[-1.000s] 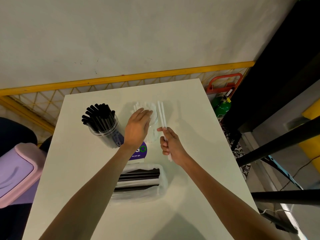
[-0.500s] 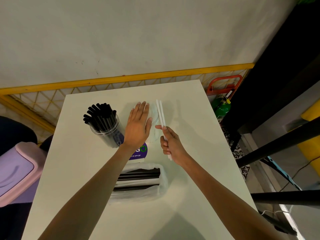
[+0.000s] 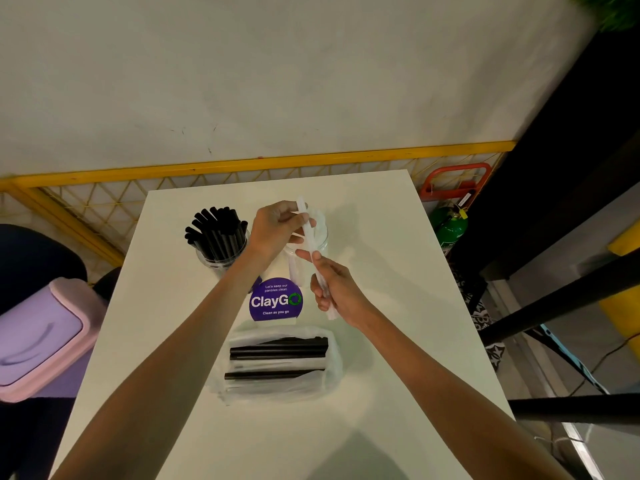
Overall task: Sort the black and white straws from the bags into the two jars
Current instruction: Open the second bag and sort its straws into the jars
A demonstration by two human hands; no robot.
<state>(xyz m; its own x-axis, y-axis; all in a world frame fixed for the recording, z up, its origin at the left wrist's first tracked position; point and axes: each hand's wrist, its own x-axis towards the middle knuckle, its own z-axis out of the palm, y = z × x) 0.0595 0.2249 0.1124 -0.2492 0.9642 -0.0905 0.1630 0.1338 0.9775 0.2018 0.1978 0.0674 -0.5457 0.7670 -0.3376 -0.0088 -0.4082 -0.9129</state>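
**Hands grip white straws over the clear jar**

Pinching with thumb against curled fingers, the right hand [image 3: 337,292] holds the slim white plastic straws [image 3: 306,235] by their lower part, and their bottom ends stick out below the palm. The left hand [image 3: 273,226] grips the same straws higher up, fingers curled round them near the top. The straws run tilted from the right hand up and away to the left hand. They look like 2 straws, though blur makes the count unsure.

Directly under the left hand stands the clear round plastic jar [image 3: 320,242]. The hand and straws cover most of its mouth, and its contents are hard to make out. Just to its left, another clear jar [image 3: 221,263] is packed with upright black plastic straws [image 3: 216,230].

Nearer the person, a thin translucent plastic bag [image 3: 330,375] lies flat with black and white straws sideways inside. Between bag and jars sits a round purple "ClayGo" sticker [image 3: 276,301].

The white rectangular table [image 3: 398,271] has bare surface right of the hands and in front of the bag. A green cylinder [image 3: 450,228] stands beyond its right edge, and a lilac bin with a pink rim [image 3: 34,334] stands past the left edge.
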